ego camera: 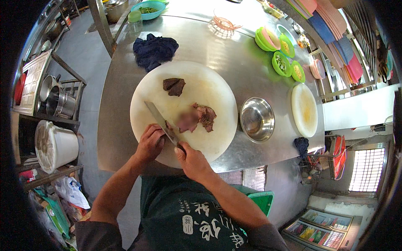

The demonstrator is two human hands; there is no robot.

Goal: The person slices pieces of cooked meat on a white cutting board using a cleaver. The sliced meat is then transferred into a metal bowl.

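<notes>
On a round white cutting board my right hand is closed around the handle of a cleaver. The blade slants up to the left. My left hand presses with curled fingers close against the blade, on a piece of meat largely hidden beneath them. A small bit of meat shows at the blade's right side. Sliced cooked meat lies in a loose pile to the right, partly blurred. A dark brown chunk of meat rests near the board's upper left.
A steel bowl stands right of the board, with a second round board beyond it. A dark blue cloth is bunched at the upper left. Green baskets with chopped food and a pink wire basket stand farther back.
</notes>
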